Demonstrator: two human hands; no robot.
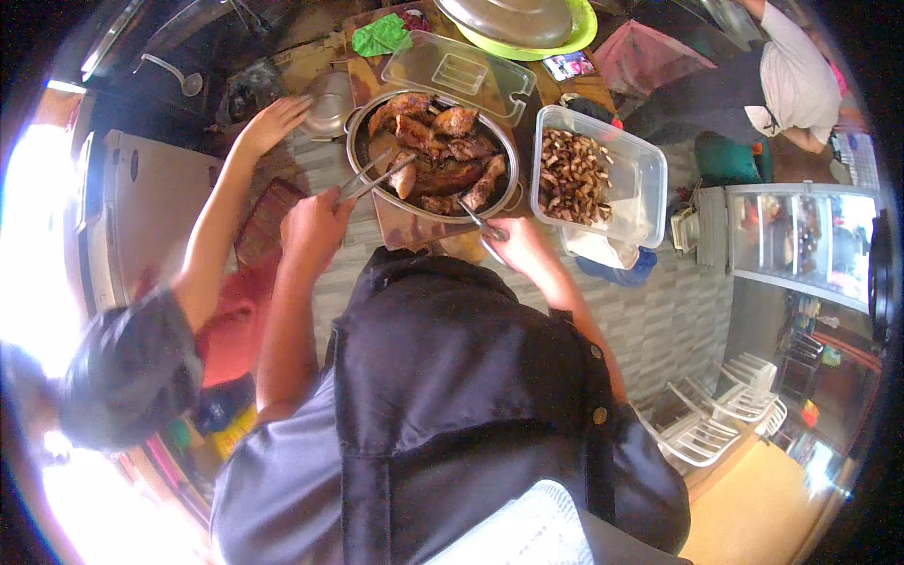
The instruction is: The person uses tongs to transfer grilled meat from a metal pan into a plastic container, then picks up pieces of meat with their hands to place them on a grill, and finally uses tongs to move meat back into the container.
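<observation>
Before me stands an oval metal pan (513,185) with several browned pieces of roasted meat (417,134) in dark juices. My left hand (316,229) grips metal tongs (371,181), whose tips lie over a piece of meat (402,176) at the pan's left side. In my right hand (519,244) is a metal utensil (482,222), its tip at a long meat piece (484,185) near the front right rim; the fingers hide part of it, so its exact kind is unclear. Right of the pan, a clear plastic container (639,176) holds chopped browned meat (573,176) along its left side.
A clear plastic lid (459,74) lies behind the pan on the wooden table (395,229). Beyond are a green cloth (380,35), a phone (568,66) and a metal lid over a lime basin (585,28). Another person's hand (275,127) reaches in from the left; someone else (798,85) stands far right.
</observation>
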